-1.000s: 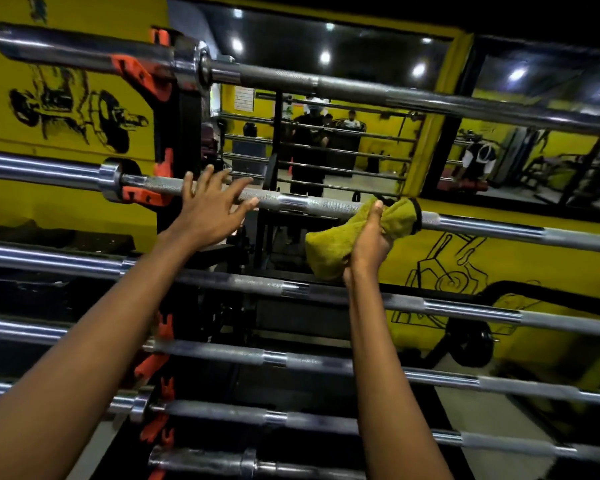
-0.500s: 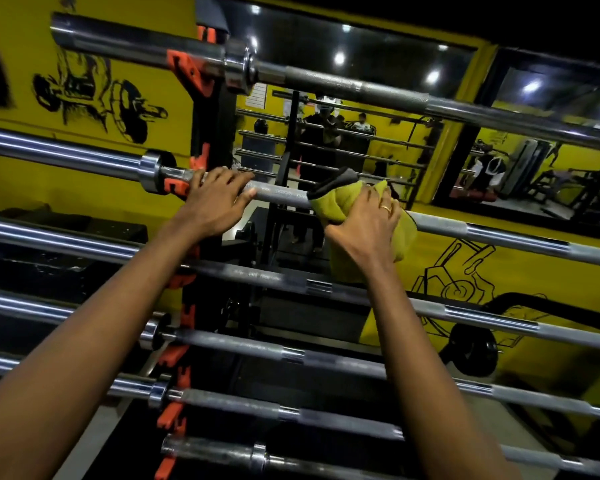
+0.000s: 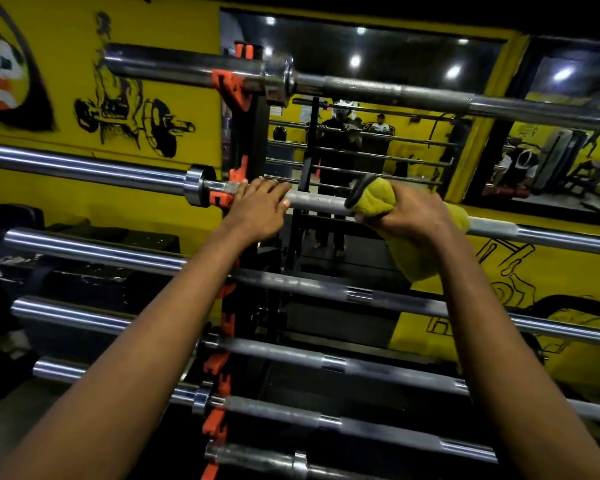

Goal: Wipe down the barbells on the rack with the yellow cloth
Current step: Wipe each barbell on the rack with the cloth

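Yellow gym walls with black drawings stand behind a barbell rack [image 3: 245,271], a black upright fitted with orange hooks that carries a column of horizontal chrome barbells.

The yellow cloth [image 3: 426,244] is wrapped over the shaft of the second barbell from the top [image 3: 319,202], right of the rack upright. Its dark-edged corner sticks up at the left end of the bundle, and a loose fold hangs below the shaft toward the third barbell [image 3: 326,287].

The right hand [image 3: 409,211] is closed over the cloth, gripping it around the shaft from above. The left hand [image 3: 260,211] is curled over the bare shaft of the same barbell, fingers on top, just beside the orange hook [image 3: 222,199] and the chrome collar [image 3: 194,188]. A short stretch of bare knurled shaft separates the two hands.

The top barbell [image 3: 361,86] rests on its own orange hook above them. Four further barbells lie on lower hooks toward the bottom of the rack, partly crossed by both forearms.

A wall mirror [image 3: 361,133] behind the rack reflects the rack, ceiling lights and figures in the gym.
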### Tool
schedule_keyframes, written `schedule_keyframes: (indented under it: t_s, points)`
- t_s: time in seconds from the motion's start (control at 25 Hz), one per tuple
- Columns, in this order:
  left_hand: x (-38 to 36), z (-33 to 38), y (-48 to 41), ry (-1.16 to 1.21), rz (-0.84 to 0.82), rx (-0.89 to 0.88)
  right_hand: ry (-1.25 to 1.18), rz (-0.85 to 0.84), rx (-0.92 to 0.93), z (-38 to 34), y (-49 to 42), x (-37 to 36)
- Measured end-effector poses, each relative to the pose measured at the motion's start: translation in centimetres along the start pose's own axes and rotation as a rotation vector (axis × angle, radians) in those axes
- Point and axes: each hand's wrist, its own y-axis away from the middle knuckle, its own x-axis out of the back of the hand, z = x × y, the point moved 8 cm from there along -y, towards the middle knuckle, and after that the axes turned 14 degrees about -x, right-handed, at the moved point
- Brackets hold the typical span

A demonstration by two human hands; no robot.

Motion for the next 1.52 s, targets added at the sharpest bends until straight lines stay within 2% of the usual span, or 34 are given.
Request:
schedule_keyframes:
  t_s: [0.08,0.16,0.2,0.28,0.36,0.52,0.64,0.76,0.92,1.12,1.2,1.32,1.44,1.52]
  points:
    - [0.0,0.1,-0.2,-0.026,-0.021,-0.01,0.066,0.002,0.108,-3.8,-0.2,-0.7]
    - [0.9,0.3,-0.3,-0.167,0.008,-0.046,0.049,0.023,0.207,-7.1,0.0,-1.4]
    - [1.8,0.2,-0.1,-0.266,0.064,-0.046,0.025,0.033,0.228,-7.7,0.1,-1.5]
    - [4.1,-1.7,1.4,-0.361,0.24,0.061,-0.003,0.068,0.259,-7.3,0.1,-1.6]
    - [5.2,-4.6,3.5,-0.314,0.359,0.176,-0.003,0.094,0.273,-6.5,0.0,-1.4]
    - [4.8,-7.2,5.4,-0.004,0.445,0.061,0.023,0.049,0.277,-9.8,-0.8,-2.0]
    - [5.2,-10.4,6.4,0.177,0.568,0.139,0.028,0.074,0.412,-15.3,0.0,-4.0]
    - [3.5,-13.8,7.1,0.023,0.406,0.225,0.028,0.14,0.534,-16.6,1.2,-4.7]
    - [3.0,-14.7,7.0,0.035,0.327,0.224,0.009,0.229,0.558,-14.8,1.4,-4.3]
    - [2.6,-14.8,7.0,0.073,0.323,0.228,-0.113,-0.087,0.467,-20.2,-0.9,-5.2]
    - [2.8,-15.0,7.1,0.078,0.302,0.206,-0.13,-0.077,0.474,-20.6,-0.6,-5.1]
    - [3.8,-16.0,7.2,0.061,0.276,0.112,-0.123,0.045,0.471,-19.5,0.2,-4.8]
    - [4.2,-18.5,7.8,0.091,0.24,0.056,-0.31,-0.112,0.322,-20.0,0.1,-3.5]
    - [4.6,-21.3,8.9,0.095,0.293,0.109,-0.468,-0.124,0.271,-21.2,0.4,-1.5]
